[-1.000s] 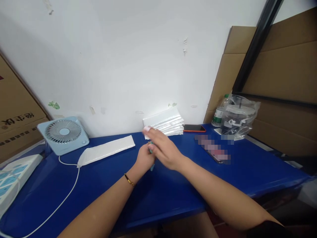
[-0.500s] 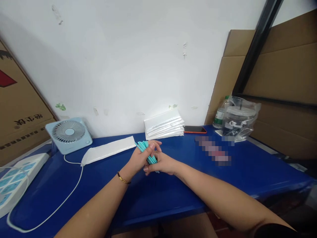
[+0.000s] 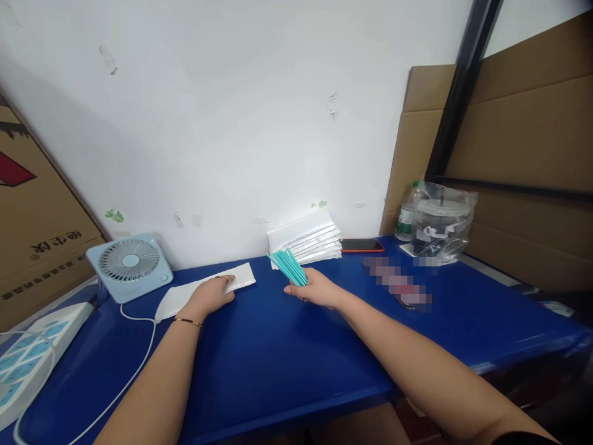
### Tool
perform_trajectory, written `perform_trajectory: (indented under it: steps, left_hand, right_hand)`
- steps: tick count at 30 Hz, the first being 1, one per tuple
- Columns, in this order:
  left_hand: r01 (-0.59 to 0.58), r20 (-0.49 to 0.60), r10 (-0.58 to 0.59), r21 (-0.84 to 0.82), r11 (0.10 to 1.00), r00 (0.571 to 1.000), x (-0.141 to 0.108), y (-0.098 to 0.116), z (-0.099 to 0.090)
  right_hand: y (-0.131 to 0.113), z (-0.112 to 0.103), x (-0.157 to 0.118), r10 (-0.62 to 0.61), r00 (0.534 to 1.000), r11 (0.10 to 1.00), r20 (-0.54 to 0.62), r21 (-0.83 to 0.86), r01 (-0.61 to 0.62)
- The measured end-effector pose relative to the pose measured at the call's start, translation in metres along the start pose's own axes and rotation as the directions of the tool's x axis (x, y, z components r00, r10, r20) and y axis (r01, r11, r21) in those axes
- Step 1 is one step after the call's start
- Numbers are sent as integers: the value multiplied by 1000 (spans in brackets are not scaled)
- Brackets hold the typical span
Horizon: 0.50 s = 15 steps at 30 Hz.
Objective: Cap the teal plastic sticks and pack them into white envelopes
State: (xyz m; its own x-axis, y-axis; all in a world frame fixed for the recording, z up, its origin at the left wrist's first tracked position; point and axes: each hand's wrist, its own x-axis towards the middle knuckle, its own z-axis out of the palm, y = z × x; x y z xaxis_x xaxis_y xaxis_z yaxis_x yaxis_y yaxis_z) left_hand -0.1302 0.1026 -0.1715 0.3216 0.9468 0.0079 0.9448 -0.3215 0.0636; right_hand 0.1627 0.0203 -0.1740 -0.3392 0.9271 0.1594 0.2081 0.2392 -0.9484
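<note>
A bundle of thin teal sticks (image 3: 289,266) is gripped in my right hand (image 3: 317,288), its ends fanned toward the back left, in front of the stack of white packets. My left hand (image 3: 212,296), with a bracelet at the wrist, is closed on a long flat white packet (image 3: 243,276) on the table. Its fingers lie over the packet's upper side, and the thumb is at the near edge. Part of the packet is hidden beneath this hand. A stack of similar white packets (image 3: 303,238) leans by the wall, just beyond the sticks.
A light blue fan (image 3: 130,266) and a white power strip (image 3: 41,352) stand at left, with a white cable (image 3: 148,352) crossing the blue table (image 3: 278,371). Right of the stack lies a phone (image 3: 362,246). Farther right are a bottle (image 3: 406,216) and a bagged clear container (image 3: 442,225).
My hands have parted. The left one let go of the teal sticks and moved left onto the white packet, while the right one keeps the bundle, now lifted slightly and tilted.
</note>
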Motion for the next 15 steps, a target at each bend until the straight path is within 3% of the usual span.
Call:
perform_trajectory:
  steps: [3,6,9,11,13,15]
  left_hand:
    - [-64,-43,63,-12,998,997,-2,14,-5]
    - [-183,-52,176,-213,960,983,-12,26,-23]
    - [-339,7,377,-421,841,926,-26,31,-44]
    - [-337,79,433,-508,792,898,-32,31,-53]
    - [-238,75,328,-538,809,942,-33,32,-53]
    - [-55,16,69,-440,896,997,-28,34,-43]
  right_hand:
    - [-4,-11,-1,-13,999,1000,-50,27,14]
    - [-6,-22,-1,-21,993,999,-117,36,25]
    - [-7,-29,-1,-12,988,999,-155,36,17]
    - [-7,-31,-1,-11,987,999,-162,43,19]
    - [-6,-31,-1,-9,988,999,-153,43,16]
    - [-5,-31,-1,-5,990,1000,-144,19,7]
